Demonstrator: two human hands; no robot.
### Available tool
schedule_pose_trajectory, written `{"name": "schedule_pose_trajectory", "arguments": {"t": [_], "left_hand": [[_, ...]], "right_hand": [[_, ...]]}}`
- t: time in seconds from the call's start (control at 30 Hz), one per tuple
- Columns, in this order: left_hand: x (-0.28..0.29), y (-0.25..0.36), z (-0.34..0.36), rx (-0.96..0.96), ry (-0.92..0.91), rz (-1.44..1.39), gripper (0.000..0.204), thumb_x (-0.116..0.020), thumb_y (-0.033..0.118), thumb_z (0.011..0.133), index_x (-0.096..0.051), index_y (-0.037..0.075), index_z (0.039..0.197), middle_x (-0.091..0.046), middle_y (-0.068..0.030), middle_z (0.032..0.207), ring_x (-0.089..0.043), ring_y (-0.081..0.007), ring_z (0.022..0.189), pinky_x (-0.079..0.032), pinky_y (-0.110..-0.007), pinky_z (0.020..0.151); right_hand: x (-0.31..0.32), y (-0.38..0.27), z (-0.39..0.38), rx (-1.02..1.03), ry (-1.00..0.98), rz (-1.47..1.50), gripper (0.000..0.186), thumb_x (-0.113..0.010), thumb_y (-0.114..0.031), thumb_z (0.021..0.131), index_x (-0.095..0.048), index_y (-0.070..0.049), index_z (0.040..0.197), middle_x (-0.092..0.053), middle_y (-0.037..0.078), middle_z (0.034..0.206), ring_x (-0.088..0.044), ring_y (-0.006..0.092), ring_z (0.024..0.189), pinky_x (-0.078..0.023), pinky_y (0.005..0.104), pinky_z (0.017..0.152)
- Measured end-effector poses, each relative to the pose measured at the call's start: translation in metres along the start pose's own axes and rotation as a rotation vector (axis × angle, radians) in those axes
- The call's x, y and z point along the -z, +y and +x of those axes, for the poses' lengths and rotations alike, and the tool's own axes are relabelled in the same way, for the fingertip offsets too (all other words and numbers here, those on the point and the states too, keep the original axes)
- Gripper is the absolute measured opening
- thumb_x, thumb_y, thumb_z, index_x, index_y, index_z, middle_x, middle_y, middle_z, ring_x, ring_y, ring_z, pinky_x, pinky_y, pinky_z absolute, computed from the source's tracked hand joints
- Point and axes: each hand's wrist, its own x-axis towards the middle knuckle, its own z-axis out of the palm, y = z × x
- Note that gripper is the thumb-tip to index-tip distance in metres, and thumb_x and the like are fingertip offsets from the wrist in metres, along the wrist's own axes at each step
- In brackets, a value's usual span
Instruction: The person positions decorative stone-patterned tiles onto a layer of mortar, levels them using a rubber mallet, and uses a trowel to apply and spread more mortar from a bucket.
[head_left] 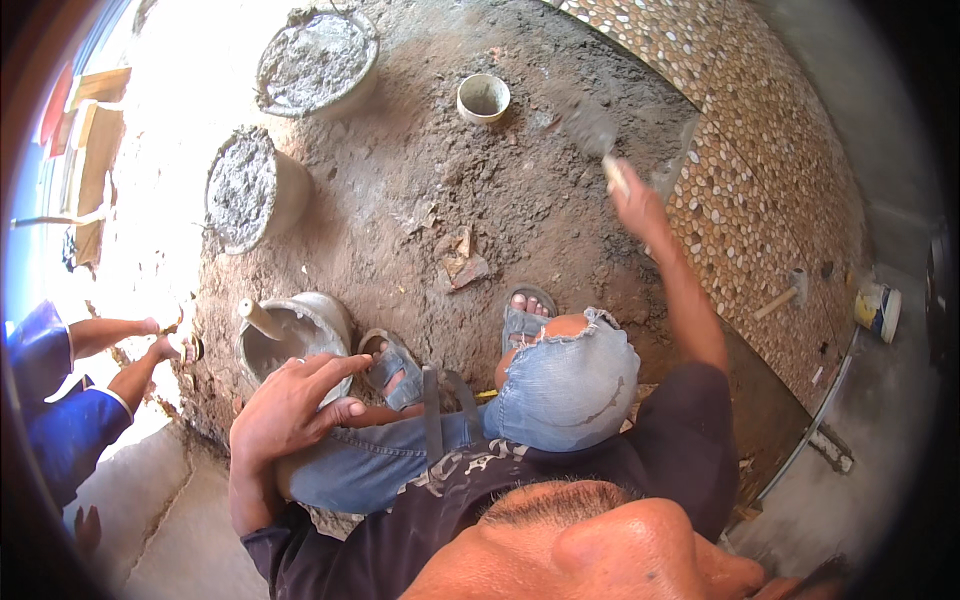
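Note:
My right hand is closed round the handle of a trowel, its blade blurred over the rough grey mortar beside the laid tiles. My left hand rests over my bent left knee, fingers stretched out and holding nothing. Just beyond it stands a bucket with a light-coloured tool handle sticking out; the fingers overlap its near rim in this view. A small round cup sits on the mortar bed, left of the trowel.
Two buckets heaped with wet mortar, one bucket nearer and another bucket farther, stand at the left. Pebble-patterned tiles cover the right side. A crumpled scrap lies mid-ground. Another person's legs reach in at left. A white tub lies far right.

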Motion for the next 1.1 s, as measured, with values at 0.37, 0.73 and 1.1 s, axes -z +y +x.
{"name": "schedule_pose_trajectory", "arguments": {"t": [0.37, 0.73, 1.1], "left_hand": [[0.002, 0.001, -0.003, -0.008, 0.017, -0.009, 0.057, -0.06, 0.048, 0.089, -0.057, 0.008, 0.129, -0.063, -0.0173, 0.115, -0.058, -0.0387, 0.105, -0.046, -0.044, 0.092], [-0.001, 0.003, 0.005, -0.011, 0.019, 0.014, 0.054, -0.062, 0.044, 0.088, -0.057, 0.009, 0.128, -0.064, -0.0164, 0.111, -0.06, -0.038, 0.104, -0.046, -0.044, 0.09], [0.009, 0.012, 0.014, -0.076, -0.018, 0.036, 0.058, -0.057, 0.053, 0.088, -0.057, 0.011, 0.129, -0.065, -0.0134, 0.107, -0.061, -0.0365, 0.098, -0.047, -0.043, 0.087]], "right_hand": [[-0.022, -0.031, 0.026, -0.14, -0.352, 0.281, 0.051, -0.054, -0.028, 0.096, -0.044, -0.008, 0.142, -0.067, 0.014, 0.092, -0.063, 0.0192, 0.058, -0.054, 0.0362, 0.054], [0.005, -0.039, 0.133, -0.144, -0.153, 0.435, 0.05, -0.047, -0.033, 0.097, -0.044, -0.011, 0.142, -0.054, 0.003, 0.069, -0.055, 0.0139, 0.052, -0.046, 0.0303, 0.047], [-0.093, -0.025, -0.052, 0.062, -0.247, 0.152, 0.058, -0.054, -0.028, 0.095, -0.033, -0.009, 0.146, -0.064, 0.035, 0.098, -0.064, 0.0511, 0.09, -0.052, 0.0532, 0.077]]}}
